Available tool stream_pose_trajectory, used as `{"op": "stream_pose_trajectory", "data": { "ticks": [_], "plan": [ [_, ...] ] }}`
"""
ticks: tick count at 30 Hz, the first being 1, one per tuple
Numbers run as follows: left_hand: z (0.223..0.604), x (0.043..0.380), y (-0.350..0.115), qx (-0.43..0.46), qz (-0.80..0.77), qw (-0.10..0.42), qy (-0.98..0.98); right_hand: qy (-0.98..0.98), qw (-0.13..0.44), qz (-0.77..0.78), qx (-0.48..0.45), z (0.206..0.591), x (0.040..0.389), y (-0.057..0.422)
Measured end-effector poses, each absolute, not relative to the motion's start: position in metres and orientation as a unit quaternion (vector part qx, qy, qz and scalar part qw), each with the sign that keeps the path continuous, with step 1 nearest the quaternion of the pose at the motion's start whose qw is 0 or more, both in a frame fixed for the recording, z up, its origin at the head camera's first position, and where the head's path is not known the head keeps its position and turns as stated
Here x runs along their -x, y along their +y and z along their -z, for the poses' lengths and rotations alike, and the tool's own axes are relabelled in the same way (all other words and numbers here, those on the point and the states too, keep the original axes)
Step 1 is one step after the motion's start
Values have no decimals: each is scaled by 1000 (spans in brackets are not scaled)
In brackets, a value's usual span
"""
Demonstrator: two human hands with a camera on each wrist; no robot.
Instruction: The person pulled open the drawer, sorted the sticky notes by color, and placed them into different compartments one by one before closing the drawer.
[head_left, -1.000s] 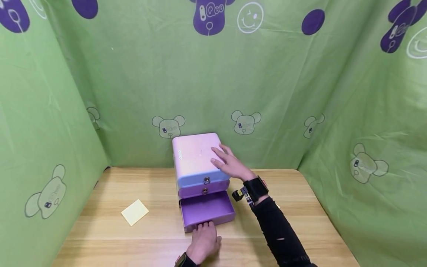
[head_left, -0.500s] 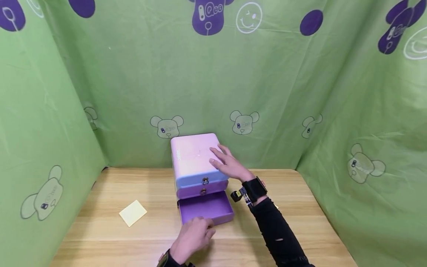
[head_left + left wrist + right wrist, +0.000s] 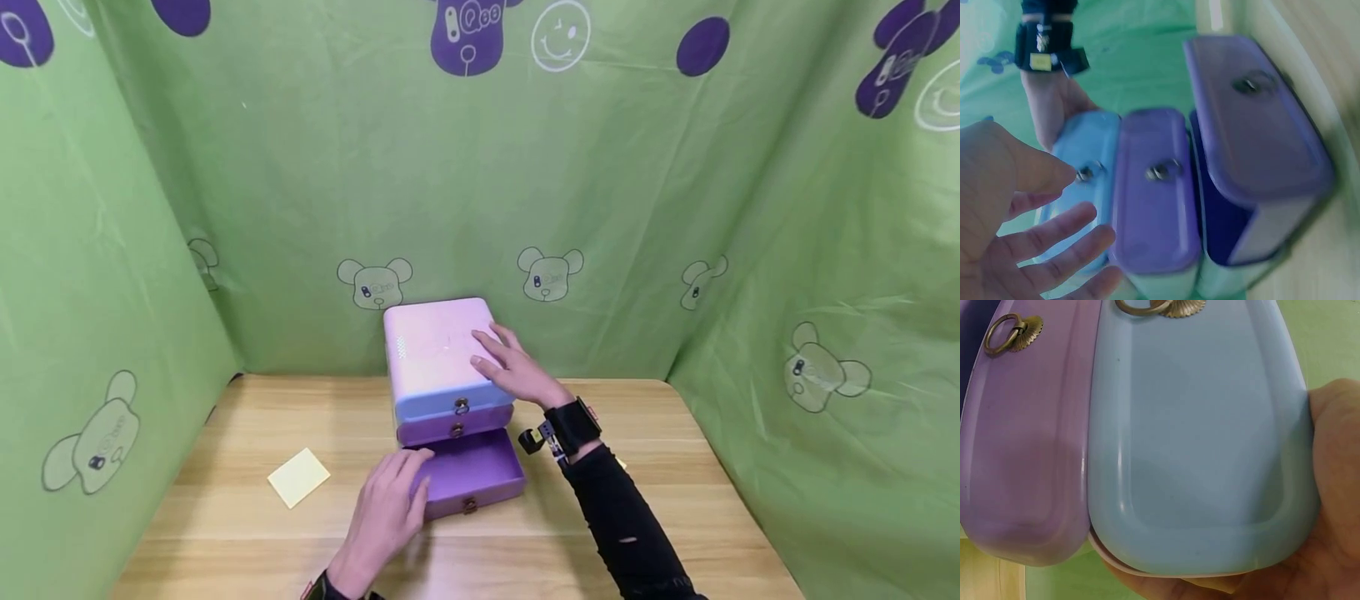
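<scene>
A small drawer cabinet [image 3: 438, 346] with a pink top stands against the back cloth. Its blue top drawer [image 3: 1204, 425] and purple middle drawer [image 3: 1155, 231] are closed, each with a metal ring pull. The purple bottom drawer [image 3: 480, 471] is pulled out, and its visible inside holds nothing. My left hand [image 3: 386, 504] is at that drawer's left front corner, fingers extended; whether it touches the rim cannot be told. In the left wrist view its fingers are spread, holding nothing. With fingers spread, my right hand [image 3: 519, 368] rests on the cabinet's top at the right edge.
A pale yellow paper pad or sheet [image 3: 298, 477] lies on the wooden table [image 3: 247, 550], left of the cabinet. A small yellowish bit [image 3: 622, 463] shows beside the right forearm. Green printed cloth [image 3: 450, 183] encloses the back and both sides.
My left hand has left the bottom drawer's front and moved left and up to its left corner, uncovering the ring pull. The right hand stays on the cabinet top.
</scene>
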State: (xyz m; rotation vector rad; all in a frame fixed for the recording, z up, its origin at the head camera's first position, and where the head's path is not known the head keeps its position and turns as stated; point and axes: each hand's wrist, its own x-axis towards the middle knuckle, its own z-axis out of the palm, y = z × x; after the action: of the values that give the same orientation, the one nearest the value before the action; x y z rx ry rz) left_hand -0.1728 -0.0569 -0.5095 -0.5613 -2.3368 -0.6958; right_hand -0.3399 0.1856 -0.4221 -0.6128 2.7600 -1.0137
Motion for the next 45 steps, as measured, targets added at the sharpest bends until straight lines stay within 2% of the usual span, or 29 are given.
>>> {"op": "stream_pose_trajectory", "data": {
  "ticks": [10, 17, 34, 45],
  "plan": [
    [526, 177, -95, 153, 260, 273, -913, 917, 68, 336, 203, 422, 338, 185],
    [537, 183, -123, 106, 245, 215, -940, 916, 64, 337, 207, 422, 338, 186],
    [556, 194, -171, 66, 223, 127, -964, 915, 60, 339, 211, 422, 337, 186],
    [560, 205, -194, 40, 240, 12, -970, 912, 63, 344, 213, 422, 337, 187]
  ]
}}
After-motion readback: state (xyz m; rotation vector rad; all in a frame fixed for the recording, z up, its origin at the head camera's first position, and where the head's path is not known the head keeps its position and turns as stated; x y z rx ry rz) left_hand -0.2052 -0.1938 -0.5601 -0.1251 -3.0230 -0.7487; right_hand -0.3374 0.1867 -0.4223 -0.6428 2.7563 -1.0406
